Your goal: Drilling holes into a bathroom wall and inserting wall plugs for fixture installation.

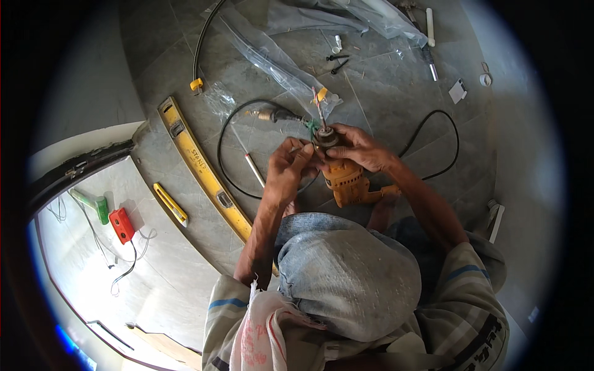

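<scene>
An orange power drill (343, 180) stands nose-up between my legs, with a bit (319, 110) in its chuck. My right hand (362, 148) is wrapped round the drill's top just below the chuck. My left hand (288, 166) is pinched at the chuck's left side, on something small that I cannot make out. A green tie (312, 125) hangs there on a black cable, beside a plug-like end (279, 115). The cable loops on the tiled floor left of the drill. A white rod (252, 167) lies just beyond my left hand.
A yellow spirit level (185, 148) and yellow box cutter (170, 204) lie to the left. A red socket box (122, 224) and green tool (96, 204) lie past a threshold (86, 164). Plastic wrapping (260, 52), pipes (430, 28) and a tape roll (486, 79) lie ahead and right.
</scene>
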`<state>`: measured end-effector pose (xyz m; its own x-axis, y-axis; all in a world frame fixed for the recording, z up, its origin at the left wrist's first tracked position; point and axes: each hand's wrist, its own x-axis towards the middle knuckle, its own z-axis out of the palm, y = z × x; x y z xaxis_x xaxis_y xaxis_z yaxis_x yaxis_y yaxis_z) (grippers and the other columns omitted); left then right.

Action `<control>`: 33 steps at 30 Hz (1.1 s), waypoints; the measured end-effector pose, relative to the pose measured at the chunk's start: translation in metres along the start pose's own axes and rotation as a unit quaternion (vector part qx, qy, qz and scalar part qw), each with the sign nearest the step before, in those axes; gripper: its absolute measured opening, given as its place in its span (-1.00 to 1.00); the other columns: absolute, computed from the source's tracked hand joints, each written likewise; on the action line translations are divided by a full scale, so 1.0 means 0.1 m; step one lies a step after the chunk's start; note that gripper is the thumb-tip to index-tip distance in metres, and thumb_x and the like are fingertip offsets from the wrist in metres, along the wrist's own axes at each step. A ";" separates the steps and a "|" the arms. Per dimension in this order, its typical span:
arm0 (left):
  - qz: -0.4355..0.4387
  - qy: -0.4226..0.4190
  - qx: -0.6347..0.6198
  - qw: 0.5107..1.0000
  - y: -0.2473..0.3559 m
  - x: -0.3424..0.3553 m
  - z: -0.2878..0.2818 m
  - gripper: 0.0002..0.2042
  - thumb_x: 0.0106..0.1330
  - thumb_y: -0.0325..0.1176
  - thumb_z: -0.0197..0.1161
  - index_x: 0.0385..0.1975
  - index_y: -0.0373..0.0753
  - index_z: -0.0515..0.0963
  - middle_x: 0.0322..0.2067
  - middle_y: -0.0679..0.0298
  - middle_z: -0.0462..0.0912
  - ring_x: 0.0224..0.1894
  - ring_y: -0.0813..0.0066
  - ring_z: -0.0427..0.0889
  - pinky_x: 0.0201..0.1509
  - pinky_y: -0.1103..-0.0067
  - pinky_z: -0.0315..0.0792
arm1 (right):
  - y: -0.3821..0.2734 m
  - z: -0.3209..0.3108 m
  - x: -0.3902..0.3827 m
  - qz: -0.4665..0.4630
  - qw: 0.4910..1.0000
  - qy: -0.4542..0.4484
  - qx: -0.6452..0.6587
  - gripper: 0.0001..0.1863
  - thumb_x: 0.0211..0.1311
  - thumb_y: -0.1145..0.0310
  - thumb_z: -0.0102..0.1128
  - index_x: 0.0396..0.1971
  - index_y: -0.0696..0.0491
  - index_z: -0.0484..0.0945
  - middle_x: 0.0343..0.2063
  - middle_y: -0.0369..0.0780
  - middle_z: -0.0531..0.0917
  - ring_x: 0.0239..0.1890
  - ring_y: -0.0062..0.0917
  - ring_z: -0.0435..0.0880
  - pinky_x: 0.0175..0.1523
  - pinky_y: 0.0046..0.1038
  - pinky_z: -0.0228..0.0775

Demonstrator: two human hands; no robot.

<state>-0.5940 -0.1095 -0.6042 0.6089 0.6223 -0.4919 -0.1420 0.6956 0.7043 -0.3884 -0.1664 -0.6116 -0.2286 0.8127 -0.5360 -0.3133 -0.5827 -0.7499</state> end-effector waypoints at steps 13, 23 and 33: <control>-0.061 0.013 -0.014 0.998 -0.02 -0.11 -0.06 -0.79 0.43 -0.27 0.14 -0.35 -0.29 0.44 -0.48 0.18 0.66 -0.50 0.50 0.67 -0.48 0.68 0.41 | 0.03 0.14 0.02 -0.158 0.939 0.066 -0.297 -0.24 -0.23 0.15 0.65 -0.05 0.14 0.40 -0.20 -0.22 0.56 -0.11 -0.52 0.54 0.03 -0.45 0.40; -0.203 -0.078 -0.137 0.966 0.11 -0.07 -0.13 -0.81 0.41 -0.30 0.16 -0.34 -0.31 0.44 -0.45 0.16 0.65 -0.51 0.47 0.67 -0.52 0.67 0.47 | -0.01 0.26 -0.05 -0.033 0.998 -0.033 -0.048 -0.56 0.13 0.37 0.26 0.02 0.11 0.40 -0.17 -0.28 0.53 -0.11 -0.63 0.50 0.09 -0.50 0.36; -0.119 -0.014 -0.176 0.977 -0.03 -0.22 -0.10 -0.82 0.44 -0.31 0.10 -0.32 -0.32 0.45 -0.39 0.14 0.66 -0.47 0.45 0.67 -0.46 0.63 0.51 | 0.04 0.19 -0.01 -0.055 0.998 -0.030 0.011 -0.66 0.10 0.50 0.02 -0.06 0.13 0.46 -0.23 -0.33 0.54 -0.13 -0.67 0.46 0.05 -0.58 0.32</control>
<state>-0.6144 -0.1215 -0.6005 0.6778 0.4219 -0.6021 -0.2506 0.9025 0.3502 -0.4074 -0.1698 -0.6068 -0.2472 0.8700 -0.4266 -0.3595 -0.4911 -0.7934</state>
